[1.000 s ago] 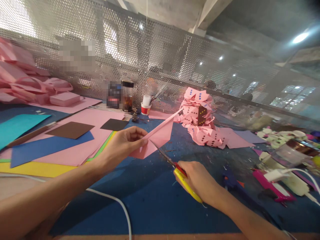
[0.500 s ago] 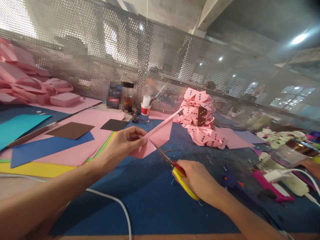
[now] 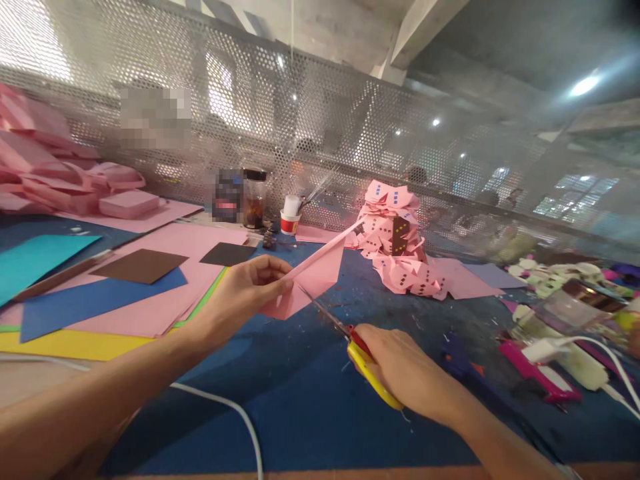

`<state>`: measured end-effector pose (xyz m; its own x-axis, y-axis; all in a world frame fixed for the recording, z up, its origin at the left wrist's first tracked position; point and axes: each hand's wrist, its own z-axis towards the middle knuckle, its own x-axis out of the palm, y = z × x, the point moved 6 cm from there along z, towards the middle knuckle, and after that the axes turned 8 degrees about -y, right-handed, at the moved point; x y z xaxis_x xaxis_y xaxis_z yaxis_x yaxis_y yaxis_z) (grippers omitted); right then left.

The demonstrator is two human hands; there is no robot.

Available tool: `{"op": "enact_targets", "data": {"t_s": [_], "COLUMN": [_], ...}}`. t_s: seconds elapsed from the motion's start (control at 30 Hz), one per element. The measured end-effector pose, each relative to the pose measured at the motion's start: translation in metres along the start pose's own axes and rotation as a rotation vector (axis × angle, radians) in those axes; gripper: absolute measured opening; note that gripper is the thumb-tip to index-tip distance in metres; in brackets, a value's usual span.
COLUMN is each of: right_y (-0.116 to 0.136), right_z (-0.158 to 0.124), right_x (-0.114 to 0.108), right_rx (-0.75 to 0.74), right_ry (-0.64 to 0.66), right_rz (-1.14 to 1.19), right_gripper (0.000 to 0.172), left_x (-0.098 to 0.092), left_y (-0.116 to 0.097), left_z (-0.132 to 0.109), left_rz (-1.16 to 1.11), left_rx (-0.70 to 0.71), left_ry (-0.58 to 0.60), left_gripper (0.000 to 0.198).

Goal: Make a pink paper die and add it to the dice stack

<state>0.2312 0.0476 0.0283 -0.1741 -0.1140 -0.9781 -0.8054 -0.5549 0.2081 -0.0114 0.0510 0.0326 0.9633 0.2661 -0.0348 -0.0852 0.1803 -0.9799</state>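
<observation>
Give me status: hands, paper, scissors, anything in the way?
Left hand pinches the folded pink paper, held up. Right hand grips yellow-handled scissors, blades at the paper's lower edge. Nothing between them.

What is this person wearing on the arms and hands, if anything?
The left hand and right hand are bare: no gloves or rings show. The left forearm and right forearm are bare as well, with no sleeve up to the picture's edge. A pale sliver at the bottom edge by the right arm might be a band or cuff; too little shows to tell.
</observation>
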Motion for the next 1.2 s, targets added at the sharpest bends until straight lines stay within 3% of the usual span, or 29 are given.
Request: {"op": "enact_targets", "data": {"t_s": [0.3,0.53,0.7,0.87,1.07,1.2], "right_y": [-0.018,-0.051,-0.058,-0.070,-0.089,-0.095], "right_z": [-0.009,0.006,0.044,0.103,0.172,0.191], "right_x": [-0.013,-0.024,-0.037,-0.041,-0.024,-0.012], "right_rx": [0.037,0.197,0.154,0.167,0.191,0.170], "right_ry": [-0.071,-0.201,-0.272,-0.258,-0.177,-0.169], "right_rz": [-0.074,-0.195,-0.225,-0.197,-0.130,-0.046], "right_gripper": [0.029,0.033,0.033,0.028,0.024,0.027], "left_x": [-0.010,-0.011,-0.003,0.011,0.023,0.025], "left_y": [0.009,0.004,0.007,0.018,0.027,0.026], "left_z": [0.009,0.008,0.003,-0.001,-0.008,-0.009], "left_rz": [0.002,0.001,0.041,0.094,0.189,0.224], "left_rx": [-0.018,-0.007,-0.093,-0.123,-0.090,-0.080], "left_ry": [-0.026,-0.027,0.021,0.159,0.327,0.354], "left_gripper": [0.028,0.027,0.032,0.032,0.029,0.027]}}
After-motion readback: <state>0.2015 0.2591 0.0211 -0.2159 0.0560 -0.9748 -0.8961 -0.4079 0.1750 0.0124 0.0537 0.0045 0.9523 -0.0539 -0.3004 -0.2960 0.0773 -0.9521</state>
